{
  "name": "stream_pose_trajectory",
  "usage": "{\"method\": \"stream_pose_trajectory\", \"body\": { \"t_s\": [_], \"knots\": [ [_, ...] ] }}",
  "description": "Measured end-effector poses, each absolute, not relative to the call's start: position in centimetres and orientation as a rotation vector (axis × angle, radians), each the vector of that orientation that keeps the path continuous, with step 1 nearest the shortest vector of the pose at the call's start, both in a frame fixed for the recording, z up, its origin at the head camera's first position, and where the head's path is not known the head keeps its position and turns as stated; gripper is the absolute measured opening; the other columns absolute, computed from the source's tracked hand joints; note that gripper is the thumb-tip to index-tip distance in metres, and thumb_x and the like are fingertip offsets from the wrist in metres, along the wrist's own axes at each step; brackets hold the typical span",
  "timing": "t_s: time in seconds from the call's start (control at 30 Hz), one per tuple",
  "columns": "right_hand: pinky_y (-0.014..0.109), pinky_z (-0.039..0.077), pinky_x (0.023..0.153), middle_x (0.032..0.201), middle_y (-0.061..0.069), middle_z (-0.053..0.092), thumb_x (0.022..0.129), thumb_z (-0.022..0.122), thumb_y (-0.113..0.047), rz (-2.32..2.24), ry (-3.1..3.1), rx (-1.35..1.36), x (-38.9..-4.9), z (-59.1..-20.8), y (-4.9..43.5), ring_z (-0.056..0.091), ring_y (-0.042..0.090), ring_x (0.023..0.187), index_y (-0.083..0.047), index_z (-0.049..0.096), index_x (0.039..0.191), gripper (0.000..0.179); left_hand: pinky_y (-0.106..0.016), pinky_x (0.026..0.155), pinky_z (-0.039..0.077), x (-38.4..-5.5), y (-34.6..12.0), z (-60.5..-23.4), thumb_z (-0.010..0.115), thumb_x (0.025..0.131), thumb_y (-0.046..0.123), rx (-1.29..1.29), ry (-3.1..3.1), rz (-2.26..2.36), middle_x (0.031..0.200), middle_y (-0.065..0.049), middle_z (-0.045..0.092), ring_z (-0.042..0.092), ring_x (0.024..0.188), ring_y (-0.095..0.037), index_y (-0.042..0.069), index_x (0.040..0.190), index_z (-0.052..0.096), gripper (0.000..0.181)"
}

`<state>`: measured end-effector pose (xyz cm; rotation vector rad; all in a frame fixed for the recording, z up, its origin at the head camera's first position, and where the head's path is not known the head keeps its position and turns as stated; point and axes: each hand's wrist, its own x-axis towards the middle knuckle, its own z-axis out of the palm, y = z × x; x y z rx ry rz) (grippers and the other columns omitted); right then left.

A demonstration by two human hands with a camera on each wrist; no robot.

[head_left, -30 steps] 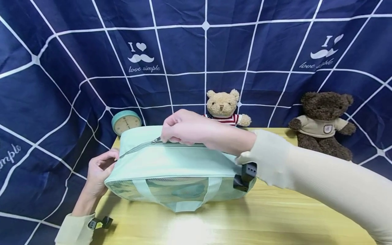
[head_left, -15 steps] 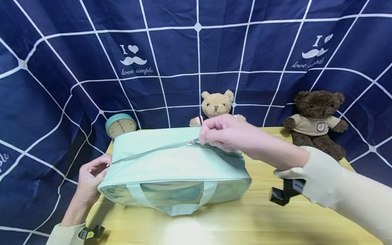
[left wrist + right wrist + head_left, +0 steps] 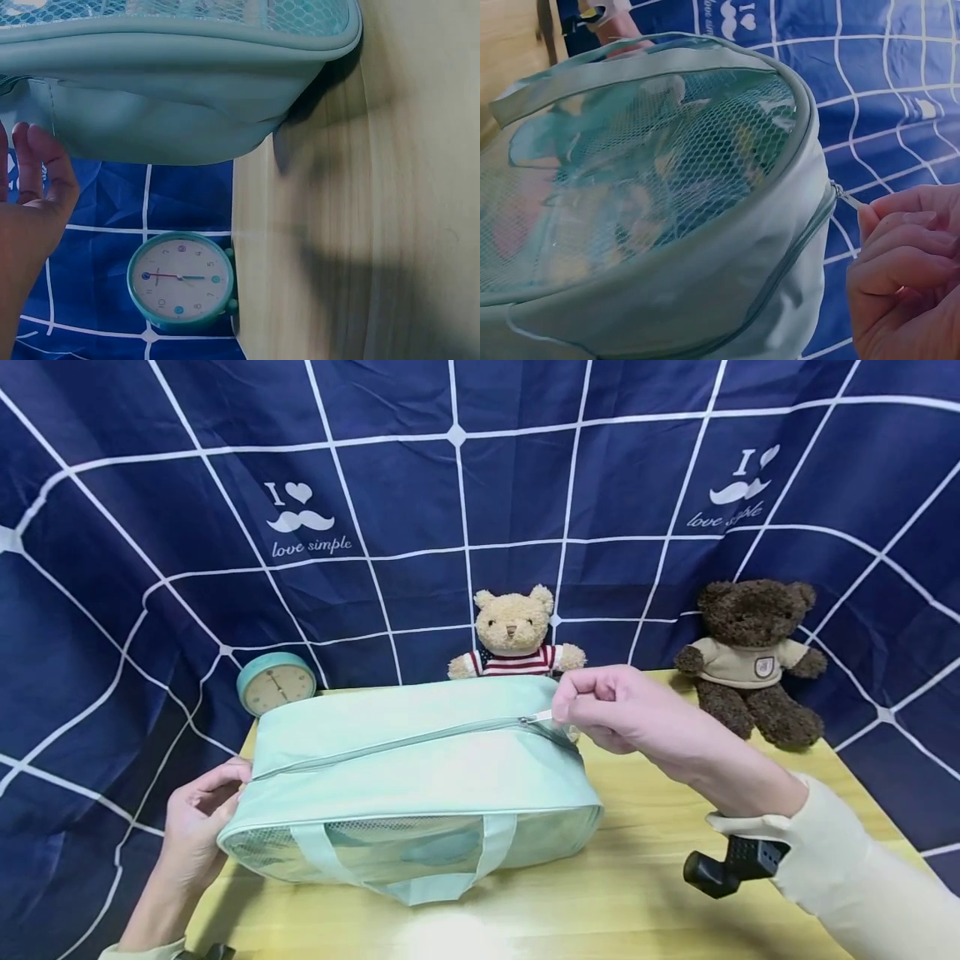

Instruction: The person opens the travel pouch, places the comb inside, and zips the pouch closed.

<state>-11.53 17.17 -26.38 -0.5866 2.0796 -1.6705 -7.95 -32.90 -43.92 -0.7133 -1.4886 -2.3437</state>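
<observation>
A mint-green zip bag [image 3: 435, 777] with clear mesh sides and a strap handle [image 3: 431, 887] lies on the table. My right hand [image 3: 637, 718] pinches the zipper pull [image 3: 542, 717] near the bag's right end; the right wrist view shows this pull [image 3: 851, 201] between thumb and forefinger. Left of the slider, the zipper's teeth are joined; a short stretch runs on to its right. At the opposite end, my left hand [image 3: 197, 818] grips the bag's end by the zipper. Through the mesh [image 3: 720, 150], several colourful things show, their kinds unclear.
Behind the bag's left end stands a teal round clock [image 3: 276, 683]. A light teddy bear [image 3: 513, 627] in a striped top sits behind the bag, and a dark brown teddy bear [image 3: 753, 652] sits at the back right. A blue checked cloth [image 3: 375, 510] hangs behind the wooden table [image 3: 645, 877].
My right hand has drawn the zipper pull rightward along the bag's top, from left of the middle to near the right end. The left hand has kept hold. The head view has shifted slightly.
</observation>
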Motion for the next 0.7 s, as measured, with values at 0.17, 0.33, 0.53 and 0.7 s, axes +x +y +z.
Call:
{"method": "stream_pose_trajectory", "body": {
  "t_s": [0.17, 0.33, 0.53, 0.7],
  "knots": [
    [0.035, 0.013, 0.044, 0.059, -0.004, 0.030, 0.105, 0.060, -0.007, -1.705, 2.117, -0.597, -11.2, -27.7, 18.4, 0.019, 0.016, 0.050, -0.008, 0.067, 0.096, 0.011, -0.025, 0.080, 0.059, -7.6, -32.8, -43.9, 0.042, 0.094, -0.033, -0.679, -1.476, -2.353, 0.111, -0.016, 0.070, 0.067, 0.102, -0.021, -0.018, 0.108, 0.070, 0.035],
    [0.037, 0.013, 0.042, 0.057, -0.001, 0.028, 0.105, 0.061, -0.006, -1.725, 2.190, -0.609, -10.7, -28.8, 19.8, 0.018, 0.019, 0.049, -0.014, 0.069, 0.093, 0.017, -0.024, 0.079, 0.058, -7.4, -32.7, -43.9, 0.040, 0.093, -0.034, -0.634, -1.475, -2.350, 0.110, -0.016, 0.070, 0.067, 0.101, -0.020, -0.015, 0.107, 0.073, 0.040],
    [0.040, 0.010, 0.043, 0.058, 0.000, 0.027, 0.106, 0.055, 0.000, -1.806, 2.111, -0.601, -10.6, -30.4, 21.3, 0.015, 0.023, 0.049, -0.014, 0.068, 0.092, 0.023, -0.025, 0.081, 0.058, -7.1, -32.7, -43.8, 0.040, 0.093, -0.035, -0.617, -1.444, -2.359, 0.110, -0.017, 0.069, 0.067, 0.101, -0.021, -0.016, 0.107, 0.072, 0.040],
    [0.041, 0.009, 0.044, 0.060, 0.002, 0.026, 0.108, 0.052, 0.001, -1.901, 2.001, -0.563, -10.5, -32.4, 22.7, 0.014, 0.024, 0.051, -0.014, 0.068, 0.093, 0.027, -0.022, 0.078, 0.058, -6.9, -32.3, -43.4, 0.040, 0.092, -0.033, -0.505, -1.524, -2.321, 0.107, -0.010, 0.072, 0.068, 0.097, -0.016, -0.010, 0.102, 0.074, 0.042]
  ]
}}
